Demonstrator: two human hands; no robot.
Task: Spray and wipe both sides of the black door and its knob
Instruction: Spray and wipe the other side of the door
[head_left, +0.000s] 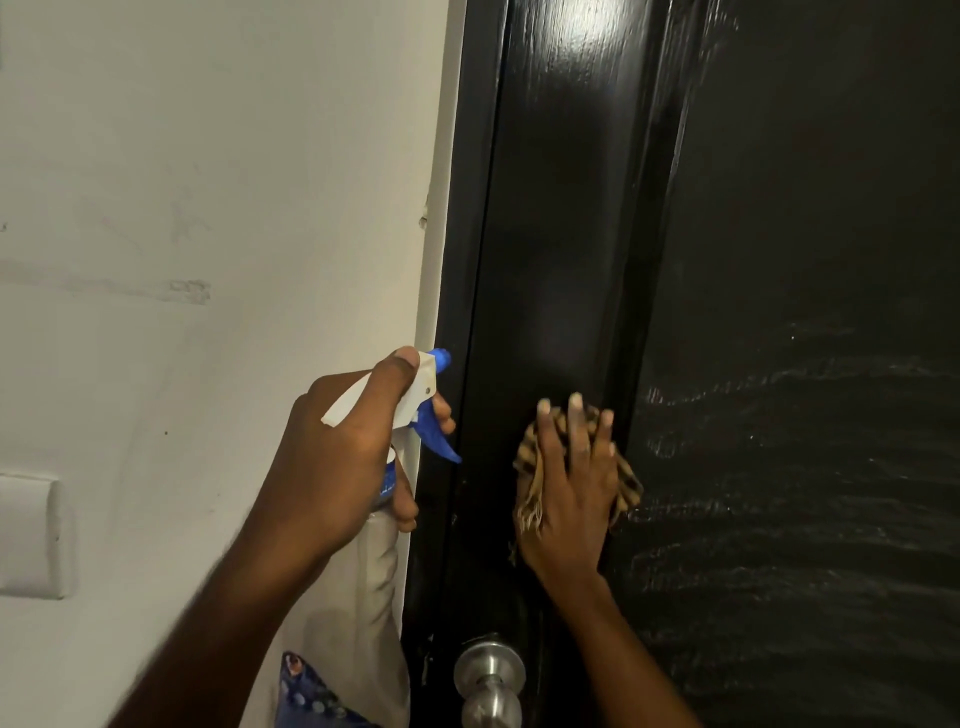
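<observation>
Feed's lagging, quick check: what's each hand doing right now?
Left hand: grips the spray bottle by its neck.
Right hand: open, fingers straight, pressing the striped cloth flat on the black door.

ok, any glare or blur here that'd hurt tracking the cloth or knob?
Head view: glare high on the door, wet sheen streaks on its right panel; forearm below the left hand on the bottle is motion-smeared; cloth under the right hand and knob read fairly sharp, though dim.
</observation>
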